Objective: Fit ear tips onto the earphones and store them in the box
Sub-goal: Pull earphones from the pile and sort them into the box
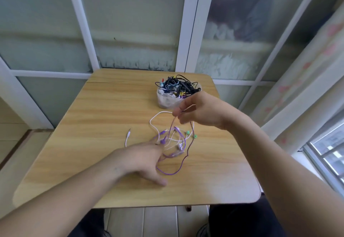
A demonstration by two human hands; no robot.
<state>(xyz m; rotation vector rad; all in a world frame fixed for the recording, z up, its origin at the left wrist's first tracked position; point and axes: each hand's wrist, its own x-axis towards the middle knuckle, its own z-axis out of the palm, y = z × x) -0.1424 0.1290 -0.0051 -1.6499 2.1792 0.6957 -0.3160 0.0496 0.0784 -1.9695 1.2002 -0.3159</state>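
A tangle of purple earphones (173,171) and white earphones (156,119) lies in the middle of the wooden table (93,125). My right hand (201,110) is raised above it and pinches a cable that hangs down into the tangle. My left hand (143,158) lies over the tangle's left side with fingers spread, its fingertips touching the cables. Two green ear tips (188,132) (194,136) sit just right of the tangle. A clear plastic box (165,100) stuffed with dark and white earphone cables stands at the back right.
A white jack plug (128,134) lies left of the tangle. Frosted window panels stand right behind the table. The table's rounded front edge is close to my knees.
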